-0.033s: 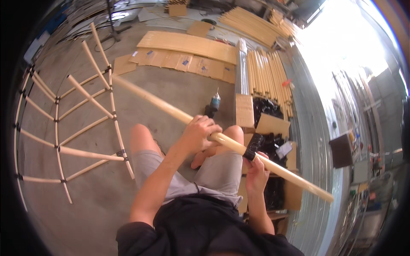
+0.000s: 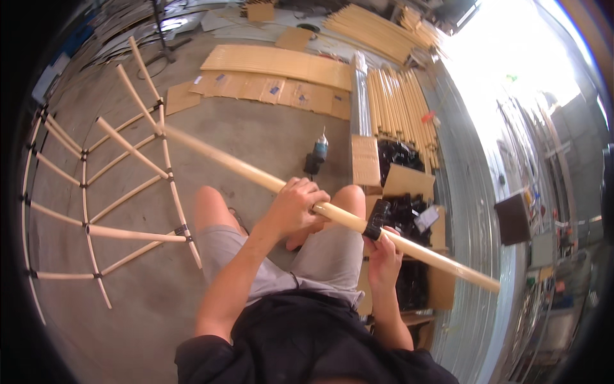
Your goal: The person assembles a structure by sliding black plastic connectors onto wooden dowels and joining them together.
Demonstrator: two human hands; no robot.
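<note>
A long cream-coloured pipe [image 2: 441, 260] lies slantwise across my lap, from the far left down to the near right. Around it sits a black pipe joint [image 2: 376, 221], with a stub pointing up and away from me. My left hand [image 2: 296, 208] is wrapped over the pipe above my knees, left of the joint. Just right of the joint, my right hand [image 2: 384, 259] grips the pipe from below, its fingertips against the joint's lower edge. Parts of the right fingers are hidden behind the pipe.
A frame of pipes and black joints [image 2: 169, 176] stands at left, near the held pipe's far end. A cordless drill [image 2: 318, 153] rests on the floor ahead. At right are boxes of black joints [image 2: 409, 214] and stacked pipes [image 2: 393, 102]. Cardboard sheets [image 2: 275, 93] lie farther off.
The pipe has tilted slightly: its right end is a little higher in the picture and its far left end lower. Both hands keep their places on it. The view has shifted slightly.
</note>
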